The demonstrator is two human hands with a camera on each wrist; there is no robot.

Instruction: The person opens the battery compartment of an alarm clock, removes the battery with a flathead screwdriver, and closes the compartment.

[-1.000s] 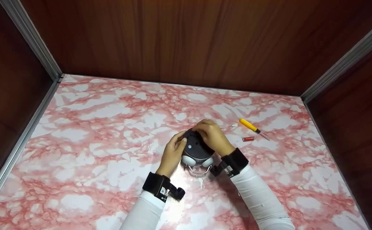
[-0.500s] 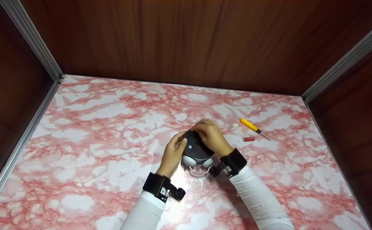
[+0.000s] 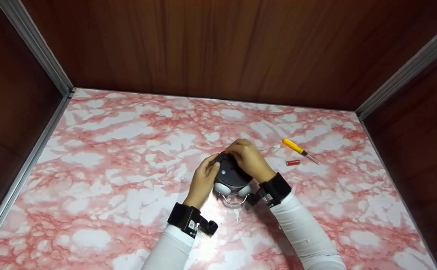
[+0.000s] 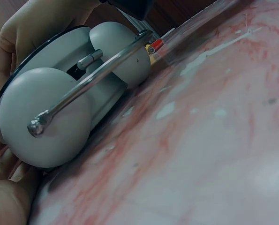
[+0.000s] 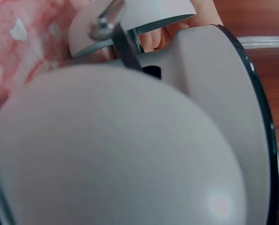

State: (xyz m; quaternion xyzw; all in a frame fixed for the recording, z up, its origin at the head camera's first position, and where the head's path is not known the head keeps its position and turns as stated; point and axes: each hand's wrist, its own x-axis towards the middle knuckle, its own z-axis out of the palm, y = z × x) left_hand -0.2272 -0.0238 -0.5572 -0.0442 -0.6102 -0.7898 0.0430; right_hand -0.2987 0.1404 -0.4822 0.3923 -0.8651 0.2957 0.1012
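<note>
A twin-bell alarm clock lies on its face between the hands, its black back up. Its two pale bells and metal handle point toward the person. My left hand grips the clock's left side, thumb on the edge of the back. From the right, my right hand reaches over the back with curled fingers at the far part of the clock; their tips are hidden. In the right wrist view, a bell fills most of the picture.
A red battery lies right of the hands, next to a yellow-handled screwdriver. The table has a red and white marbled top. Brown wood panels enclose it at the back and sides.
Both hands stay on the clock almost unmoved. The right hand's fingers shift only slightly; the battery and screwdriver lie as before.
</note>
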